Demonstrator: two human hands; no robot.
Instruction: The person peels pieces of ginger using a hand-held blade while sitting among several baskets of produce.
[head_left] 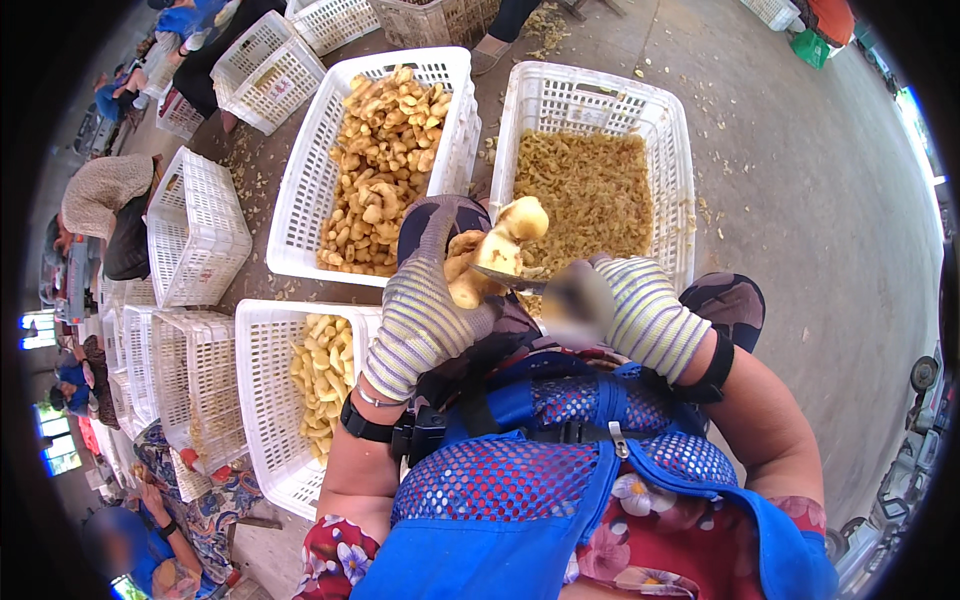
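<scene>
My left hand [425, 312], in a striped knit glove, is closed around a knobbly ginger root [507, 243]. Pale peeled flesh shows on its upper knob and middle, while brown skin remains on the side near my thumb. In my gloved right hand [650, 308] is a knife [512, 281], its thin dark blade lying against the ginger; a blurred patch hides the handle and part of the fingers. Beyond the right hand, brown peelings [585, 185] fill part of a white crate [680, 165].
Unpeeled ginger [390, 130] fills a white crate [300, 200] at front left. Pale peeled pieces [322, 375] lie in another crate [262, 375] beside my left forearm. More crates [200, 235] stand at the left, near other seated people. Scraps litter the concrete floor [790, 220].
</scene>
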